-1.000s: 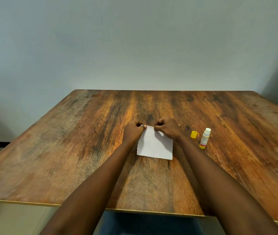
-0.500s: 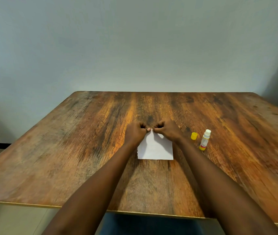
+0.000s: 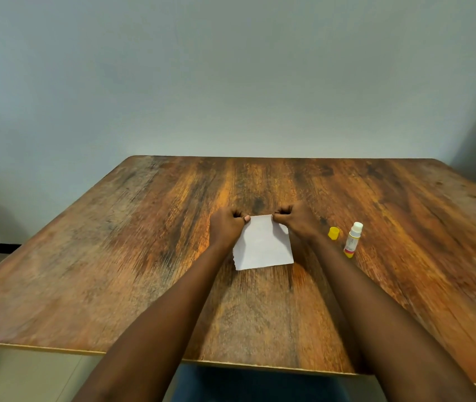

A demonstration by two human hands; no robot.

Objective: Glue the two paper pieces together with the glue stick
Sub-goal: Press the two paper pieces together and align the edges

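On the head view, the left hand (image 3: 226, 226) and right hand (image 3: 297, 223) have their fingers (image 3: 281, 211) curled, each pinching a far corner of the white paper (image 3: 263, 245), which lies mid-surface (image 3: 115, 271). The uncapped glue stick (image 3: 353, 240) stands to its right beside the yellow cap (image 3: 333, 233). My worry is that uneven pulls could set the sheets crooked or wrinkled. I make out only one sheet; I cannot tell whether a second lies beneath it, or where the glue sits.
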